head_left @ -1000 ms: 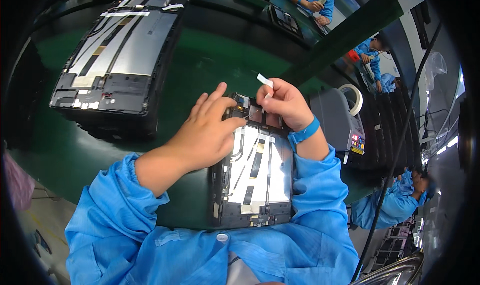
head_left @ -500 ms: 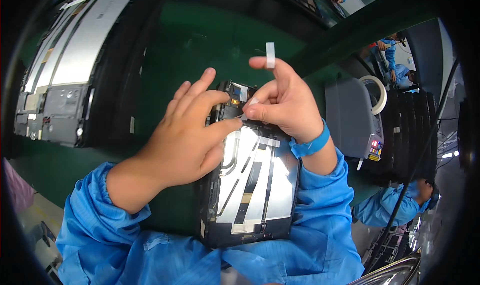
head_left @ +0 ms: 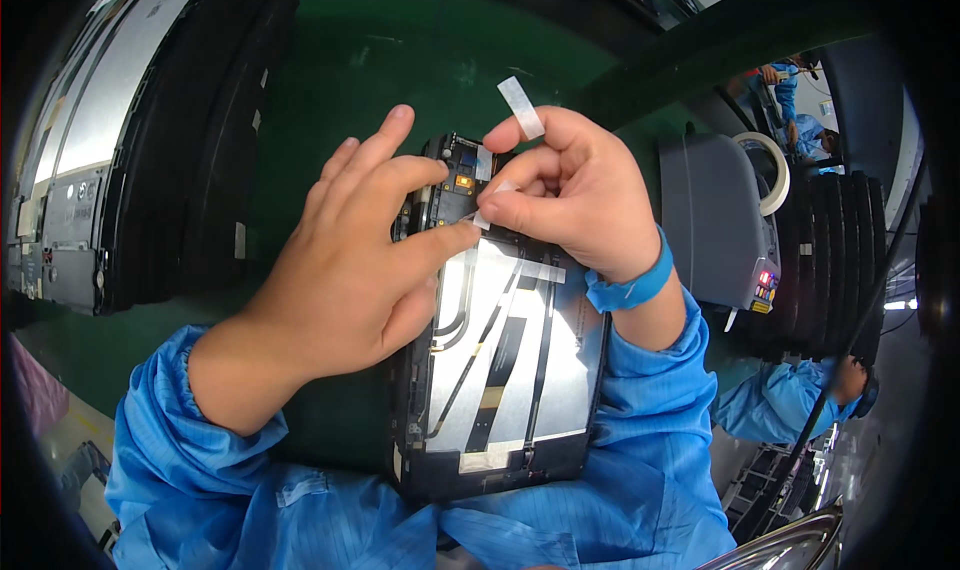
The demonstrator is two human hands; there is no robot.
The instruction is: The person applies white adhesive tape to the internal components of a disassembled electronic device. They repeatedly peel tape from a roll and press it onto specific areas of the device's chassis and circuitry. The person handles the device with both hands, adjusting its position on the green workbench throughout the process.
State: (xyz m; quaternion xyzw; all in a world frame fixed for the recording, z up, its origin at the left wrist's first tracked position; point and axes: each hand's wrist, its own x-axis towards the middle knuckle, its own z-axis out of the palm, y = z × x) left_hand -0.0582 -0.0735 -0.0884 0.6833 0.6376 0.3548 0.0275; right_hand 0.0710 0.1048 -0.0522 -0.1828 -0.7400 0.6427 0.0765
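An opened tablet-like device lies upright in front of me, with a silvery metal plate, dark ribbon cables and a black board section at its far end. My left hand is spread over its left edge, fingers apart; the index fingertip presses beside a small white tape piece and another fingertip touches the board section. My right hand pinches that tape piece between thumb and finger. A second white tape strip sticks to a raised right finger. Another strip lies across the plate's upper part.
Stacked similar devices stand at the left on the green table mat. At the right are a grey tape dispenser with a cream roll and a row of black panels. Co-workers in blue sit beyond.
The whole view has shifted slightly. The tape strip on my raised right finger has tilted to the left. Both hands stay at the board section, the right still pinching the tape piece.
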